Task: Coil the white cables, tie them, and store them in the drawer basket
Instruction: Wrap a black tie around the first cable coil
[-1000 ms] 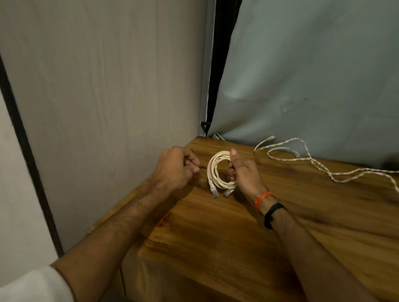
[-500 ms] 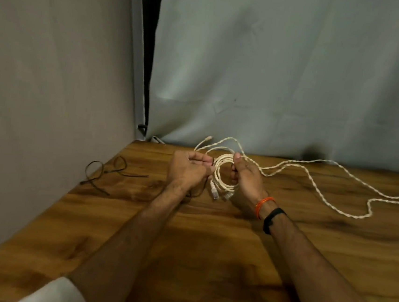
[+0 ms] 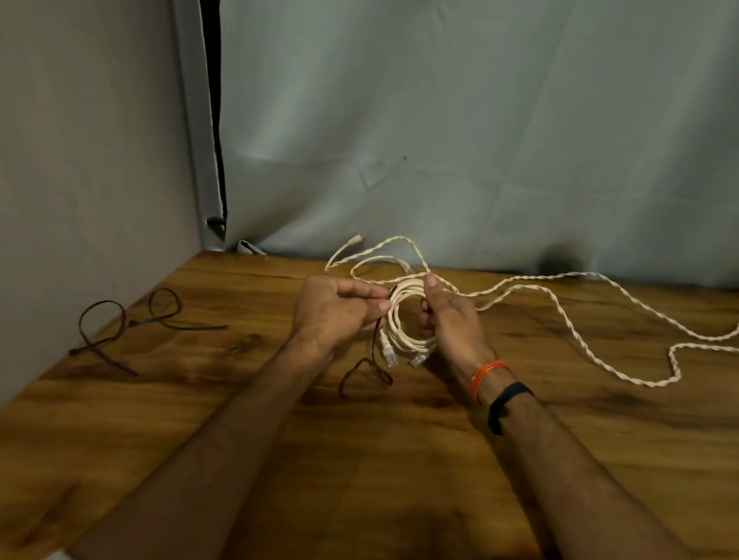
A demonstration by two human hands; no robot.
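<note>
Two loose dark cable ties [image 3: 128, 324] lie far left on the brown wooden table [image 3: 384, 484]. The left hand [image 3: 333, 312] pinches a dark tie [image 3: 375, 339] against the coiled white cable [image 3: 404, 323], which the right hand [image 3: 453, 328] grips. Tying is underway; next it likely needs threading and cinching. A twisted white cable [image 3: 580, 318] waits right.

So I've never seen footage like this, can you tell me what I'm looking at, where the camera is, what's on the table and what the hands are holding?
There is no machine here: a person works with bare hands, filmed by a camera worn on the head, looking forward and down. The right hand holds a coiled white cable upright above the wooden table, its two plugs hanging down. The left hand pinches a dark tie at the coil's edge. A second, twisted white cable lies loose across the table behind. More dark ties lie at the left, near the wall.
</note>
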